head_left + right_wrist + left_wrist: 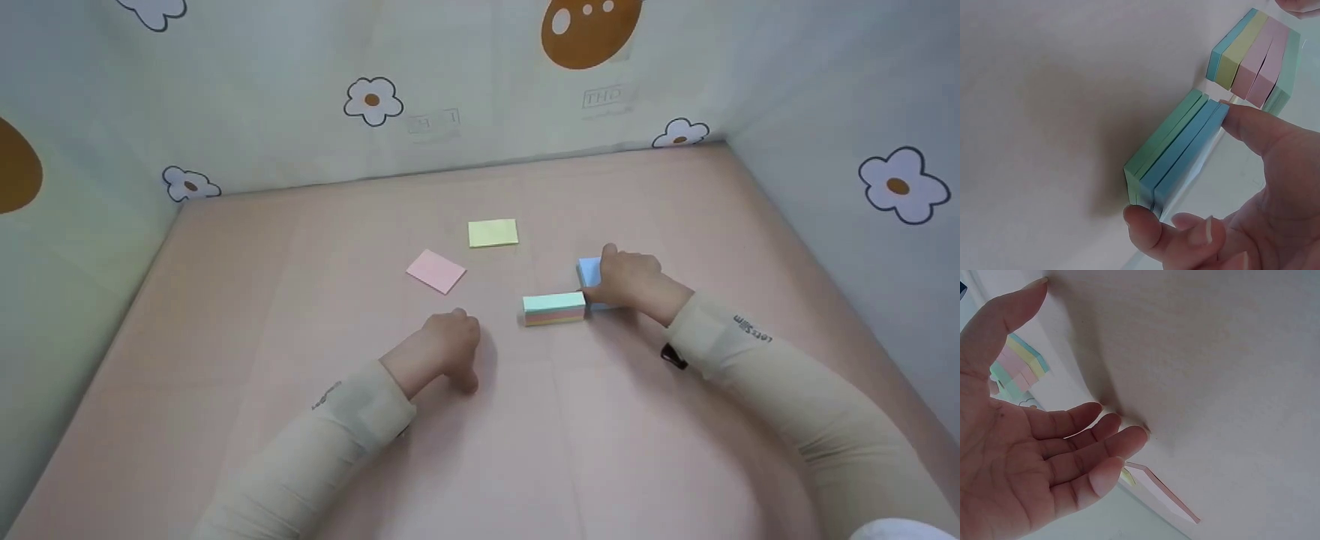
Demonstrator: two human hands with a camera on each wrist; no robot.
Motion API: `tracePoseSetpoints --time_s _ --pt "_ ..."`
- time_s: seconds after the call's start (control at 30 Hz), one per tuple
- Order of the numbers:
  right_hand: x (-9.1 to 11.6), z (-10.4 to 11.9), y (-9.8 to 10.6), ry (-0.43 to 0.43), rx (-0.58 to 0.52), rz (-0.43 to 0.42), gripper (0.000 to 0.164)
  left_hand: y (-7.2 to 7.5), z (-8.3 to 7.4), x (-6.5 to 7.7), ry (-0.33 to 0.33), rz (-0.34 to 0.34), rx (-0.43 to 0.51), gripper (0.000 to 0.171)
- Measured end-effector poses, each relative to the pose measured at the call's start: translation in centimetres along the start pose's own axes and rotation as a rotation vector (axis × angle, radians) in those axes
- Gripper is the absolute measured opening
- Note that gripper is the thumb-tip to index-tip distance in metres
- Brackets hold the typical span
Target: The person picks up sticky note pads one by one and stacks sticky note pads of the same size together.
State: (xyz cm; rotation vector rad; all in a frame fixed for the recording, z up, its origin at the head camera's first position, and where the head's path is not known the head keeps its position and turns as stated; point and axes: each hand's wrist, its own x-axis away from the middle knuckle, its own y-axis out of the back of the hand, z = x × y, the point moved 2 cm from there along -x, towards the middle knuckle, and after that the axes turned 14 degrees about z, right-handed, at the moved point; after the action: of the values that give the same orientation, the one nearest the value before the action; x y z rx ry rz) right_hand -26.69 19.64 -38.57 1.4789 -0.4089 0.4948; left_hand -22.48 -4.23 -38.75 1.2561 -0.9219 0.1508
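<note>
My right hand [634, 281] holds a short stack of sticky note pads [1176, 149] between thumb and fingers, blue pads on top and green below. In the head view its blue top [589, 271] shows beside the fingers. Just left of it stands a taller stack of pads [553, 310], whose blue, yellow, pink and green layers [1258, 62] show in the right wrist view. Nearer the front, my left hand [448, 346] hovers low over the table with relaxed fingers [1089, 455] and nothing in its palm. A pink pad [436, 271] lies beyond that hand.
A yellow pad [493, 233] lies flat behind the pink one. The pinkish table cover [247, 337] runs back to pale curtain-like walls [262, 112] printed with flowers, which rise along the left, back and right edges.
</note>
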Motion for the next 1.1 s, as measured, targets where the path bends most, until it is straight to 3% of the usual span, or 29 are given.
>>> tracePoseSetpoints --time_s 0.43,1.1 --pt "-0.31 -0.07 -0.15 0.003 -0.036 0.032 0.075 -0.05 0.00 -0.15 0.008 0.020 -0.044 0.061" --pt "-0.34 0.37 -0.08 -0.028 0.006 -0.003 0.065 0.03 0.00 -0.24 0.010 0.028 -0.011 0.061"
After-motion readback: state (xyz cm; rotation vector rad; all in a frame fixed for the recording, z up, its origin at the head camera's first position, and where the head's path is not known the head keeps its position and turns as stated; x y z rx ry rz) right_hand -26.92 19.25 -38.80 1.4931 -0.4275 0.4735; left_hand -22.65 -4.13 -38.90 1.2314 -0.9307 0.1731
